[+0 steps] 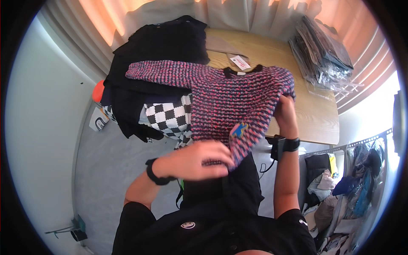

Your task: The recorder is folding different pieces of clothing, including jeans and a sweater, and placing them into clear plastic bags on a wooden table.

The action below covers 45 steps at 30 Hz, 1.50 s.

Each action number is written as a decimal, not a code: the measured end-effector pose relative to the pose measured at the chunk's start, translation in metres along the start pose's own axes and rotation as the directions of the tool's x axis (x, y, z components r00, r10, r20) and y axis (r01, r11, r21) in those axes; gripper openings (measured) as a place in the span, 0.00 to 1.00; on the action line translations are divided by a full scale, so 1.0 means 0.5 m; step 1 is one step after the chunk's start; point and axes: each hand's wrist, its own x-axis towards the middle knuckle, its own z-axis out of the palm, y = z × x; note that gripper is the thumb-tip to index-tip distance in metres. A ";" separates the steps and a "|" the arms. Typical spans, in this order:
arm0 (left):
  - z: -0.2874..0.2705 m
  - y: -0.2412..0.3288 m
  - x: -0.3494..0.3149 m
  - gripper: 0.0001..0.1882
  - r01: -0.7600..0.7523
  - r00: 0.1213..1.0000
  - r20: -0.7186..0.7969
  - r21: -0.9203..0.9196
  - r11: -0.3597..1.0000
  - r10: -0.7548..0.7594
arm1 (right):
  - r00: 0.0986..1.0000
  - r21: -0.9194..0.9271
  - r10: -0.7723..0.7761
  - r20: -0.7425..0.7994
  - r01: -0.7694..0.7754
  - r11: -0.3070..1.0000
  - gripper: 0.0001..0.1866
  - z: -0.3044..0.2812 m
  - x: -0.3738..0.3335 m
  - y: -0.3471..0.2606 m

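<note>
A pink, navy and grey knitted sweater (227,95) is spread over the near part of the table, its dark neckline at the far side and one sleeve stretched to the left. Near the hem a small blue, yellow and pink patch (239,130) shows. My left hand (202,159) is closed at the lower hem, its fingers curled on the knit and partly blurred. At the right side of the sweater, my right hand (286,114) grips the fabric by the other sleeve; its fingertips are hidden in the folds. A white paper tag (240,62) lies beside the neckline.
Black garments (163,42) are piled at the table's left, with a black-and-white checked cloth (168,117) hanging below. Plastic-wrapped clothes (323,49) are stacked on the wooden table (316,119) at far right. A rack of bagged items (357,174) stands at lower right.
</note>
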 end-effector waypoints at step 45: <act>-0.038 -0.221 0.128 0.22 0.233 0.964 -0.254 0.686 0.690 -0.074 | 0.723 -0.901 -0.686 0.089 0.352 0.254 0.41 0.028 -0.048 0.117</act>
